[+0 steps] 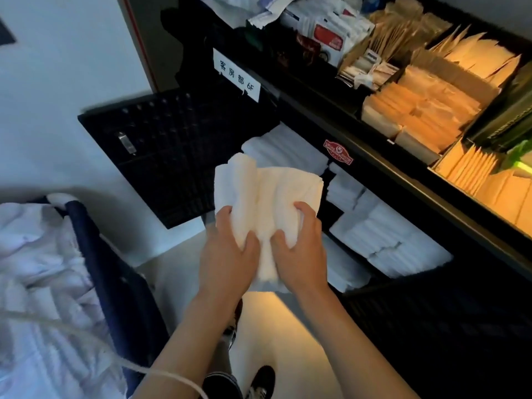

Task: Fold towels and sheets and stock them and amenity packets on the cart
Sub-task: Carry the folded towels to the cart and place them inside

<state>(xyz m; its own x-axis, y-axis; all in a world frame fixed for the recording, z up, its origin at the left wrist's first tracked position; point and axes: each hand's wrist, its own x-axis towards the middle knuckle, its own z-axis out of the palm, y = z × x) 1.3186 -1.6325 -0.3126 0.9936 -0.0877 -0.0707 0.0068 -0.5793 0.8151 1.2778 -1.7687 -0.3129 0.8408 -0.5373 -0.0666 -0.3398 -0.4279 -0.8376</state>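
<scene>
No sleeves are seen on either bare forearm; dark lace-up shoes with pale soles are worn below.

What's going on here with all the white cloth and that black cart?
A person is holding a folded white towel with both hands, the left hand and right hand gripping its near end, in front of a black housekeeping cart. Stacks of folded white linen already sit on the cart's shelf, and its top tray holds paper amenity packets. A bin of loose white sheets stands to the left.
</scene>
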